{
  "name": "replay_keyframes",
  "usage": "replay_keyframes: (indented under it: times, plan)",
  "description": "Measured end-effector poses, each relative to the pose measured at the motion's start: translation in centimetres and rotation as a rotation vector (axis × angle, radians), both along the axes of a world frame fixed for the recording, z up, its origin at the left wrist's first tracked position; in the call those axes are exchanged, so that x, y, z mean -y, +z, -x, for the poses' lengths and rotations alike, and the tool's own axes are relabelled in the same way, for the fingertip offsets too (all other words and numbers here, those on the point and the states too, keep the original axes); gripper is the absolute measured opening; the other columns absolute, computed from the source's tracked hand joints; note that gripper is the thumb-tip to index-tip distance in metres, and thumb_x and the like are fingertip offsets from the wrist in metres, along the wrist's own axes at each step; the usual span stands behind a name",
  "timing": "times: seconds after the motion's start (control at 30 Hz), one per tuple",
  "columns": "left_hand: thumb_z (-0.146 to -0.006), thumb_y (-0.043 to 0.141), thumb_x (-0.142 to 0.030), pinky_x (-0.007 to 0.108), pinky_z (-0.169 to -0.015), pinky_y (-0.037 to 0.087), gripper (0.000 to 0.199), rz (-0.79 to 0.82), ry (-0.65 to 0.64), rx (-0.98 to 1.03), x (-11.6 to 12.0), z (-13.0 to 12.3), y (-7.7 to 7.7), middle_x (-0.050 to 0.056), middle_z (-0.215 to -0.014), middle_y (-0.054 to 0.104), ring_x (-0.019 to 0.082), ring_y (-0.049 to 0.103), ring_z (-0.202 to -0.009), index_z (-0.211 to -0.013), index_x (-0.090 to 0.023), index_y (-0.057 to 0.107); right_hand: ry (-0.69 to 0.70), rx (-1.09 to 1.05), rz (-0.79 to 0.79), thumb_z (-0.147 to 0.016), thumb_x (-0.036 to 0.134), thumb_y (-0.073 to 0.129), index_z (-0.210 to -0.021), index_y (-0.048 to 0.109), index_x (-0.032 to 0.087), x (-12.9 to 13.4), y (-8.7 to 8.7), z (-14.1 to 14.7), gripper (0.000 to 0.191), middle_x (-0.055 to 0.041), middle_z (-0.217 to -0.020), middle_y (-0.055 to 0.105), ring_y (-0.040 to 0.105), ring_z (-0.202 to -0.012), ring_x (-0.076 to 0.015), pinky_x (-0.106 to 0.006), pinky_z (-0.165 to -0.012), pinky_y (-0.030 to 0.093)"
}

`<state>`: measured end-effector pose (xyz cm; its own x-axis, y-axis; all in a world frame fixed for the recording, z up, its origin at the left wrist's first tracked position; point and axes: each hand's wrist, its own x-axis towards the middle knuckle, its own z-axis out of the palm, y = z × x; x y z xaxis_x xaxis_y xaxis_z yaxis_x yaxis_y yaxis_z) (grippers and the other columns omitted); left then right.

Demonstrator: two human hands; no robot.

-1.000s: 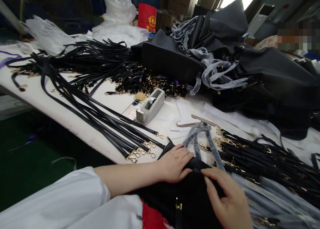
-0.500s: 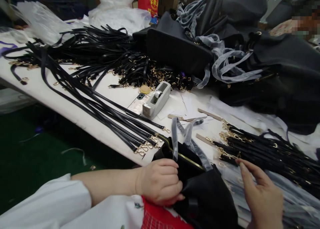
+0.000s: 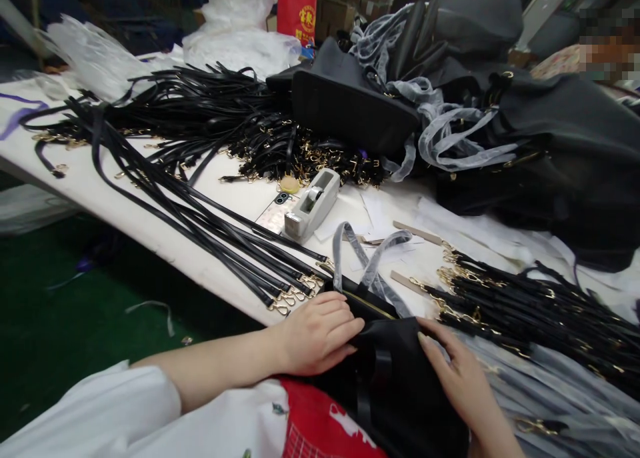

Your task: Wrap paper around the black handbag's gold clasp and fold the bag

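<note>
- From my seat both hands are flat on the black bag (image 3: 400, 391), which sits right at the near edge of the desk (image 3: 150, 225), half off it toward the lap. That's probably why it needs pinning: there's not much desk under it.
- Left hand (image 3: 320, 335) lies open, palm down, on the bag's top near the zipper, fingers spread, not gripping.
- Right hand (image 3: 463, 378) is open too, fingers pressing on the bag's right side.
- The bag's wrapped handles (image 3: 373, 265) stick up and flop toward the desk's middle.
- Just right of the bag, a bundle of black straps (image 3: 530, 305) with gold clips crowds that side.
- More straps (image 3: 200, 211) run to the near edge on the left.
- Tape dispenser (image 3: 313, 205) sits mid-desk; the only open patch is the paper-strewn bit between it and the bag.
</note>
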<state>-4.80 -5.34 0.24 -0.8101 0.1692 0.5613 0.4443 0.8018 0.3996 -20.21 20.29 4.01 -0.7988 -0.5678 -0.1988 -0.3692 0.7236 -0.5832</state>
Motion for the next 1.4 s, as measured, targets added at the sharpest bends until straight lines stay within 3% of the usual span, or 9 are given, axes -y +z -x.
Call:
replay_keyframes:
  times: [0.3,0.47,0.57,0.67,0.77,0.93,1.13,1.3,1.4]
  plan:
    - [-0.094,0.050,-0.035,0.041,-0.115,0.034,0.041,-0.016,-0.004,0.033,0.5,0.4,1.0,0.013,-0.124,0.063,0.022,0.055,-0.121,-0.128,-0.011,0.050,-0.029,0.046,0.034,-0.079,0.062,0.057,-0.117,0.067,0.018,0.6,-1.2,1.1,0.059,-0.0128,-0.126,0.066,0.058,-0.121,-0.0308,-0.048,-0.107,0.041]
    - [-0.093,0.052,-0.036,0.040,-0.115,0.035,0.042,-0.034,-0.011,-0.008,0.3,0.7,2.2,0.013,-0.126,0.062,0.022,0.055,-0.121,-0.127,-0.013,0.050,0.114,-0.033,0.063,-0.077,0.057,0.064,-0.116,0.066,0.016,3.2,0.5,1.1,0.057,-0.0133,-0.119,0.068,0.064,-0.110,-0.0310,-0.045,-0.096,0.051]
    - [-0.093,0.052,-0.036,0.040,-0.107,0.044,0.044,-0.190,0.124,-0.114,1.4,-0.3,4.0,0.014,-0.131,0.058,0.023,0.054,-0.122,-0.132,-0.016,0.047,0.413,-0.425,0.137,-0.089,0.034,0.056,-0.126,0.061,0.023,4.8,2.1,-2.8,0.040,-0.0089,-0.106,0.070,0.066,-0.100,-0.0252,-0.041,-0.088,0.055]
    - [-0.094,0.044,-0.037,0.044,-0.100,0.049,0.044,-0.387,0.274,-0.363,2.8,-1.7,6.8,0.015,-0.131,0.055,0.026,0.054,-0.121,-0.134,-0.017,0.046,0.932,-0.730,0.213,-0.089,0.017,0.048,-0.121,0.064,0.029,6.0,3.2,-8.3,0.038,-0.0024,-0.072,0.066,0.065,-0.073,-0.0201,-0.037,-0.080,0.057]
    - [-0.095,0.042,-0.034,0.042,-0.096,0.052,0.038,-0.380,0.194,-0.343,2.9,-2.3,9.1,0.012,-0.122,0.061,0.024,0.059,-0.115,-0.128,-0.017,0.051,1.080,-0.747,0.258,-0.090,0.012,0.045,-0.108,0.068,0.024,6.6,3.4,-11.6,0.031,0.0010,-0.061,0.061,0.057,-0.058,-0.0166,-0.032,-0.078,0.057]
    - [-0.093,0.051,-0.037,0.040,-0.108,0.044,0.036,-0.082,-0.129,-0.008,0.9,-1.3,9.4,0.013,-0.121,0.064,0.022,0.060,-0.114,-0.120,-0.013,0.054,0.918,-0.587,0.234,-0.088,0.020,0.048,-0.122,0.060,0.024,5.7,2.7,-11.2,0.036,-0.0059,-0.086,0.069,0.066,-0.080,-0.0237,-0.036,-0.073,0.058]
    - [-0.093,0.054,-0.038,0.044,-0.106,0.045,0.039,-0.152,0.117,-0.085,2.1,-2.1,8.4,0.013,-0.126,0.061,0.023,0.056,-0.120,-0.126,-0.017,0.052,0.312,-0.531,0.083,-0.078,0.056,0.063,-0.154,0.014,0.012,-0.1,1.1,-7.2,0.101,-0.0199,-0.132,0.057,0.059,-0.115,-0.0353,-0.051,-0.089,0.054]
    - [-0.092,0.054,-0.033,0.043,-0.102,0.048,0.036,-0.202,0.262,-0.006,3.4,-3.3,6.2,0.014,-0.124,0.062,0.025,0.058,-0.117,-0.124,-0.017,0.056,0.064,-0.276,-0.199,-0.070,0.065,0.066,-0.131,0.050,0.018,-6.1,-2.5,-3.4,0.078,-0.0181,-0.127,0.062,0.061,-0.113,-0.0390,-0.057,-0.096,0.049]
    - [-0.093,0.052,-0.034,0.042,-0.104,0.047,0.036,-0.226,0.288,0.050,3.2,-3.3,5.0,0.015,-0.126,0.061,0.025,0.057,-0.119,-0.123,-0.014,0.056,-0.040,-0.038,-0.157,-0.069,0.065,0.067,-0.119,0.060,0.018,-7.5,-3.5,-2.7,0.069,-0.0146,-0.119,0.068,0.062,-0.114,-0.0376,-0.051,-0.100,0.047]
